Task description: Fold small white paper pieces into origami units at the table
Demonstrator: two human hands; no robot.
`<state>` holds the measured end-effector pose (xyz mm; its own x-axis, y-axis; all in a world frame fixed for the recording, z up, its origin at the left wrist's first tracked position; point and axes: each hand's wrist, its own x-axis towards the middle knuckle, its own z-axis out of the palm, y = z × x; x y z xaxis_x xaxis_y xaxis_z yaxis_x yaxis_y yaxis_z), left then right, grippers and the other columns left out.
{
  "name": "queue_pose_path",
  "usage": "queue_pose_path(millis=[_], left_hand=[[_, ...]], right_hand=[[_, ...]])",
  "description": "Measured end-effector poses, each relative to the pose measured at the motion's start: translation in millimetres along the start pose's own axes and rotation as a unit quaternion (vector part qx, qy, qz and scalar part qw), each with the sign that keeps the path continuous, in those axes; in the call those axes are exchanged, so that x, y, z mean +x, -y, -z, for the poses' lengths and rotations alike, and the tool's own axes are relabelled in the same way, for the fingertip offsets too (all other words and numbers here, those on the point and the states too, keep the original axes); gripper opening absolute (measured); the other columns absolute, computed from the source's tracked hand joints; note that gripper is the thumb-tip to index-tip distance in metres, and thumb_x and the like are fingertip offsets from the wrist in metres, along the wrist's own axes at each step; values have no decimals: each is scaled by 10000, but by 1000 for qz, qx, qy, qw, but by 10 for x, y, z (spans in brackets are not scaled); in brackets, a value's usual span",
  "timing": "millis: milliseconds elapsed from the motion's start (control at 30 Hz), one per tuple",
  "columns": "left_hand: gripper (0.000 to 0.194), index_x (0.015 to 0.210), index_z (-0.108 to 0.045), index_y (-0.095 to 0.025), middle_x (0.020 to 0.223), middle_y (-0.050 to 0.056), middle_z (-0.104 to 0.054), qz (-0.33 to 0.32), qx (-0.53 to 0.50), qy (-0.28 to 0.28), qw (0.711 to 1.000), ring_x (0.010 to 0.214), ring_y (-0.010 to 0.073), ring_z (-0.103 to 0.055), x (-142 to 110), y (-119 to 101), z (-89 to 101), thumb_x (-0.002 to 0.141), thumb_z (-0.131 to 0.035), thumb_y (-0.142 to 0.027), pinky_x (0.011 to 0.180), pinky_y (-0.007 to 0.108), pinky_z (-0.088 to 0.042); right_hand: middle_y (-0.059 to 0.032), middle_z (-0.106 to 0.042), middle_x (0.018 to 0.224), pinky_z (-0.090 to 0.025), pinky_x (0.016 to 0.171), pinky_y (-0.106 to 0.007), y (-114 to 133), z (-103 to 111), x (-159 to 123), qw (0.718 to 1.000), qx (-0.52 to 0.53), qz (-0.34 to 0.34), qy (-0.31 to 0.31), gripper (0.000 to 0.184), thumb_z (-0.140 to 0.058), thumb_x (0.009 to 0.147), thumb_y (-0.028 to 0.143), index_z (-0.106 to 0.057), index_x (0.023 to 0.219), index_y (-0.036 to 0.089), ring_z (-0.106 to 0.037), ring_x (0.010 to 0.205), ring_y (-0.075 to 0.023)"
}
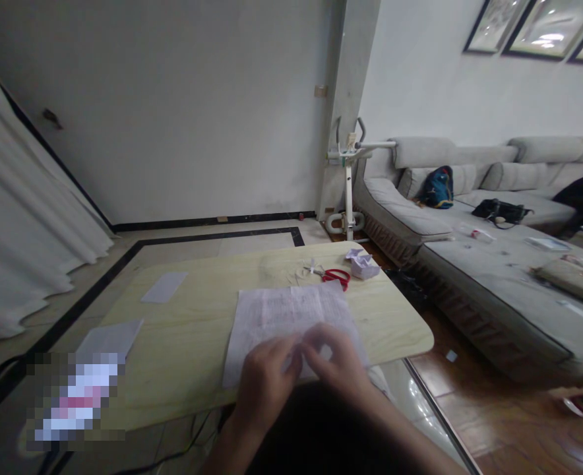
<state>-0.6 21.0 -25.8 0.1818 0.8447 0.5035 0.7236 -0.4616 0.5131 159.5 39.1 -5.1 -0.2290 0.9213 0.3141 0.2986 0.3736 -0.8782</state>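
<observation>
The sheet (291, 313) lies on the table (192, 356), near the edge by me, with faint rows of print on it and creases across it. My left hand (272, 359) and my right hand (334, 356) are over the near part of it, fingers bent and tips close together in the middle. The hands are blurry, so I cannot tell if they pinch some small thing or are just touching each other. Past the far right corner of the sheet are the scissors (336, 277), with red handles, and their blades point left to some thin scraps (299, 272). Just to the right of the scissors is some crumpled paper (363, 264). Over on the left of the table, a small paper (165, 287) lies flat, well apart from the sheet. Nearer to me on that side is a bigger paper (111, 338), by a patch of blurry squares. Off to the right is a long grey sofa (474, 284), with a blue bag (438, 187) and a black bag (502, 210) on it.
</observation>
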Motion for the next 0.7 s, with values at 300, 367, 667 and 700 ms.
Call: queue_pose_path(millis=[300, 367, 667, 700], left_hand=[[249, 1120, -665, -219, 1018, 88, -748, -6, -58, -6, 998, 933, 240, -701, 0, 13, -54, 927, -509, -204, 820, 344, -544], [272, 1153, -651, -220, 1026, 82, -744, 14, -107, 10, 994, 935, 225, -699, -3, -10, -43, 925, -506, -194, 816, 328, -549], [222, 1013, -672, -179, 852, 44, -730, 211, -288, 21, 934, 776, 194, -694, 26, -96, 88, 903, -543, -323, 682, 281, -568], [218, 962, -672, -174, 761, 22, -706, 234, -295, 19, 926, 693, 180, -680, 32, -84, 91, 893, -558, -346, 625, 264, -560]], right_hand=[[8, -615, 677, -442, 604, -256, -46, 6, 15, 1000, -2, -29, 13, 72, -599, 797, 138, -645, 751, 169, -549, 646, -149], [6, -622, 675, -445, 603, -255, -54, 12, 21, 999, 9, -33, 18, 69, -604, 801, 152, -651, 753, 168, -552, 642, -148], [6, -618, 651, -451, 588, -255, -38, 74, 79, 987, 126, -85, 46, 143, -652, 811, 280, -646, 732, 160, -559, 614, -143], [4, -623, 664, -452, 592, -255, -42, 79, 80, 988, 119, -80, 52, 148, -654, 817, 290, -651, 747, 160, -561, 622, -144]])
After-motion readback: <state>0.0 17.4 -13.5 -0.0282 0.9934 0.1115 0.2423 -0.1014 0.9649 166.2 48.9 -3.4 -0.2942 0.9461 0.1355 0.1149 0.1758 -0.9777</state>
